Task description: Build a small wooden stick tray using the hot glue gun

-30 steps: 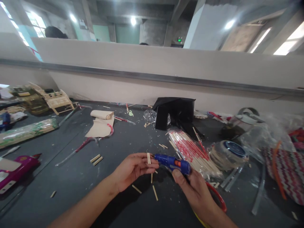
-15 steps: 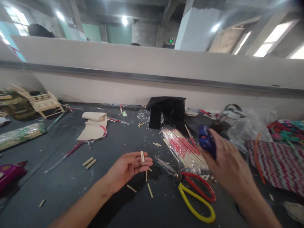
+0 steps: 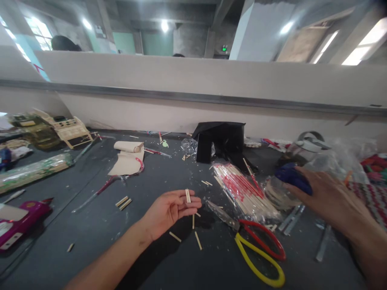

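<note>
My left hand (image 3: 172, 209) is palm up above the dark table, holding two short wooden sticks (image 3: 188, 196) side by side across its fingers. At the right, my right hand (image 3: 329, 197) is wrapped around a dark blue object (image 3: 293, 178), blurred so that its kind is unclear. Below that object lies a roll of clear tape (image 3: 279, 195). Between my hands rest scissors (image 3: 232, 223) with one red and one yellow handle, blades towards my left fingers. Loose short sticks (image 3: 198, 240) lie just below my left hand.
A plastic bag of sticks (image 3: 238, 187) lies beyond the scissors, before a folded black sheet (image 3: 222, 139). Brown paper (image 3: 128, 159), a small wooden chair model (image 3: 72, 129) and a magenta device (image 3: 24, 221) are leftward. Clear rods (image 3: 292, 219) lie right. A pale partition (image 3: 193, 72) bounds the back.
My right hand has moved right with the blue object, away from the bag of sticks, uncovering the tape roll and clear rods. My left hand keeps its sticks. The view has shifted slightly left.
</note>
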Available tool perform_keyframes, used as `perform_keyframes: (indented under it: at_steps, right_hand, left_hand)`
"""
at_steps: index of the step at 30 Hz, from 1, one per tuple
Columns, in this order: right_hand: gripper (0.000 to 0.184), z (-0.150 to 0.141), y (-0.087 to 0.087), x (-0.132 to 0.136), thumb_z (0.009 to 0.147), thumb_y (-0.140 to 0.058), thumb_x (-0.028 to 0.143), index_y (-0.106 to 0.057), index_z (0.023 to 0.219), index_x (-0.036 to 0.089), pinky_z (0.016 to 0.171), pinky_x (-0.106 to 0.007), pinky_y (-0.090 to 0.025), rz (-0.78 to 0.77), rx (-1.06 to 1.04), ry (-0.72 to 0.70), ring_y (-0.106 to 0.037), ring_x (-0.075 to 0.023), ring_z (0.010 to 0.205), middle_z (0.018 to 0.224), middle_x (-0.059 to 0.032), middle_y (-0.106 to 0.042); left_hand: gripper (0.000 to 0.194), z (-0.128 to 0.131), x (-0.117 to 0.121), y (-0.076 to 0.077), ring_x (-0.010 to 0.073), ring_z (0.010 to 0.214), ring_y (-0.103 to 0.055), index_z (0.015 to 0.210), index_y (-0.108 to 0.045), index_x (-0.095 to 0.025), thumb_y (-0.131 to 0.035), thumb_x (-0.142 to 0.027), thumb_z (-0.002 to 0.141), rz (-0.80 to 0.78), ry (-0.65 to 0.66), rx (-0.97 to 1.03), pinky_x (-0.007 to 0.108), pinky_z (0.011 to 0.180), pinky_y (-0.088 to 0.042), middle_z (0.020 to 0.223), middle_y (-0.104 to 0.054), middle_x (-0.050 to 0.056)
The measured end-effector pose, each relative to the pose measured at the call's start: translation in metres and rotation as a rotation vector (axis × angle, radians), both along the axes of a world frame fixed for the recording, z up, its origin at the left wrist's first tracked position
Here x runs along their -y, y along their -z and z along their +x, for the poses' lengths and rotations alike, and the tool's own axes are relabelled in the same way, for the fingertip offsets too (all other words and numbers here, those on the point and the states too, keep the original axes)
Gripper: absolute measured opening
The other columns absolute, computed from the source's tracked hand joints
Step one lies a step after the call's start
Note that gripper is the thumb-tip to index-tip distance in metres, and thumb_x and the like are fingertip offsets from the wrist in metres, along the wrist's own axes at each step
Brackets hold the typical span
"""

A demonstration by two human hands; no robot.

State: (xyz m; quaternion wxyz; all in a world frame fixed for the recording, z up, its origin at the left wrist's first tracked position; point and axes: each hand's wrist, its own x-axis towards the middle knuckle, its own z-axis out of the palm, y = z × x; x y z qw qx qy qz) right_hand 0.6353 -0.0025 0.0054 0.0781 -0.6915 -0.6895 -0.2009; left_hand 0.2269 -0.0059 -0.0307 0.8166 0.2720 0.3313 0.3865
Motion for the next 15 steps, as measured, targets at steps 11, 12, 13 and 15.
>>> perform_keyframes:
  at_steps: [11,12,13,15]
  right_hand:
    - [0.045,-0.148,-0.017,0.047,0.089,-0.048,0.050,-0.054,0.120,0.018,0.075,-0.037,-0.052,0.182,-0.350,-0.479,-0.064,-0.0244,0.090,0.099,-0.0123,-0.067]
    - [0.042,-0.166,-0.010,0.047,0.089,-0.052,0.045,-0.053,0.122,0.019,0.075,-0.036,-0.053,0.127,-0.395,-0.555,-0.064,-0.0235,0.091,0.101,-0.0113,-0.067]
    - [0.040,-0.181,-0.002,0.046,0.088,-0.054,0.039,-0.052,0.122,0.017,0.077,-0.036,-0.052,0.070,-0.422,-0.597,-0.063,-0.0231,0.093,0.102,-0.0111,-0.067]
    - [0.026,-0.201,0.014,0.041,0.087,-0.056,0.028,-0.059,0.111,0.017,0.081,-0.037,-0.051,-0.016,-0.441,-0.595,-0.062,-0.0232,0.094,0.100,-0.0094,-0.067]
  left_hand:
    - [0.036,0.004,0.005,-0.002,0.0300,0.099,-0.066,0.108,-0.062,-0.001,-0.049,-0.008,0.076,-0.031,0.075,0.067,0.043,0.093,-0.047,0.105,-0.068,0.022]
    - [0.035,0.004,0.005,-0.002,0.0307,0.100,-0.065,0.108,-0.062,-0.002,-0.049,-0.008,0.076,-0.040,0.080,0.075,0.045,0.094,-0.046,0.105,-0.068,0.022]
    - [0.035,0.004,0.004,-0.002,0.0313,0.100,-0.065,0.108,-0.062,-0.002,-0.049,-0.008,0.076,-0.050,0.079,0.080,0.046,0.095,-0.045,0.105,-0.069,0.021]
    - [0.034,0.003,0.003,-0.003,0.0310,0.101,-0.065,0.106,-0.063,-0.003,-0.049,-0.007,0.075,-0.068,0.046,0.081,0.047,0.097,-0.044,0.105,-0.069,0.020]
